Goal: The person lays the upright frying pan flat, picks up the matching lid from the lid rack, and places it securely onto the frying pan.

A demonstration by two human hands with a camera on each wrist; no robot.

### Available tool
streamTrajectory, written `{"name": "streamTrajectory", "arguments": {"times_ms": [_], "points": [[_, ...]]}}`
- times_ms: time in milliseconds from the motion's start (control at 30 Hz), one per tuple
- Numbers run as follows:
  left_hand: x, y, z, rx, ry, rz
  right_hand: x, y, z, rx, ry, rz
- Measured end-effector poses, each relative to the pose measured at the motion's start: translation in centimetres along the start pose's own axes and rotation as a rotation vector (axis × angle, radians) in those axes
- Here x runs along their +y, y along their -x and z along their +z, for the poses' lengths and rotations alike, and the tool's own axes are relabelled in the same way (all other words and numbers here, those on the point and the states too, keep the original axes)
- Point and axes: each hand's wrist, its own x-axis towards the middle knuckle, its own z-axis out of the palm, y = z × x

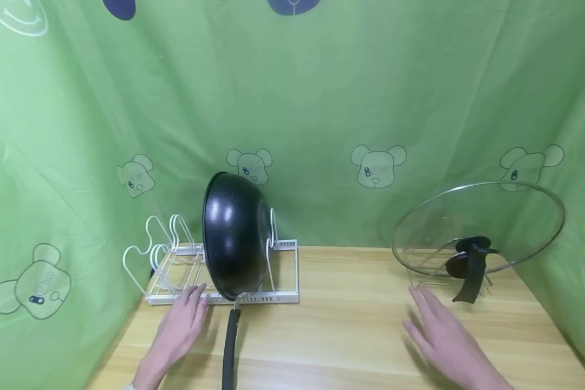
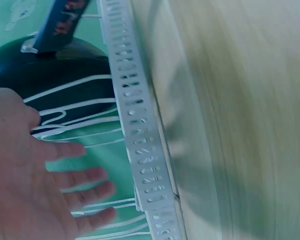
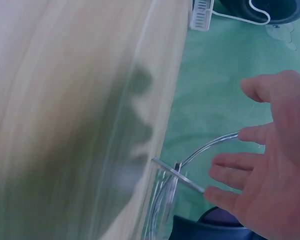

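Observation:
A black wok (image 1: 236, 233) stands on its side in a white wire pan rack (image 1: 273, 297), its long handle (image 1: 229, 349) pointing toward the front. My left hand (image 1: 177, 325) is just in front of the rack, left of the wok handle, fingers extended and holding nothing; the left wrist view also shows this hand (image 2: 45, 175) with its fingers spread. On the right, a glass lid (image 1: 478, 187) with a black knob and handle leans on a metal stand (image 1: 434, 260). My right hand (image 1: 443, 338) is extended in front of that stand, gripping nothing.
Both rack and stand are on a light wooden table (image 1: 341, 325). Behind and at the sides hangs a green curtain (image 1: 322, 97) printed with bear faces. White wire dividers (image 1: 151, 249) rise from the rack's left part.

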Motion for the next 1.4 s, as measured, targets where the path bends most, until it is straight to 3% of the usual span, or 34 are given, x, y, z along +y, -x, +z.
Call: {"name": "streamTrajectory", "arguments": {"times_ms": [267,533,733,900,1200,1400], "points": [[0.6,0.4,-0.1,-0.104,0.225,-0.071,-2.6,0.2,0.2,-0.115,-0.101,0.064],[1.2,0.5,0.2,-0.189,0.56,-0.143,-4.4,-0.2,1.0,-0.111,-0.139,0.038],[1.3,0.5,0.3,-0.3,0.777,-0.116,-5.6,-0.6,2.1,-0.103,-0.156,-0.007],[1.6,0.3,0.3,-0.378,0.922,-0.112,-7.1,-0.4,3.1,-0.144,-0.175,-0.024],[1.5,0.5,0.6,-0.474,1.082,-0.172,-9.6,-0.3,4.1,-0.31,-0.295,-0.016],[1.8,0.3,1.1,-0.521,1.129,-0.177,-11.7,-0.6,5.1,-0.419,-0.404,-0.047]]}}
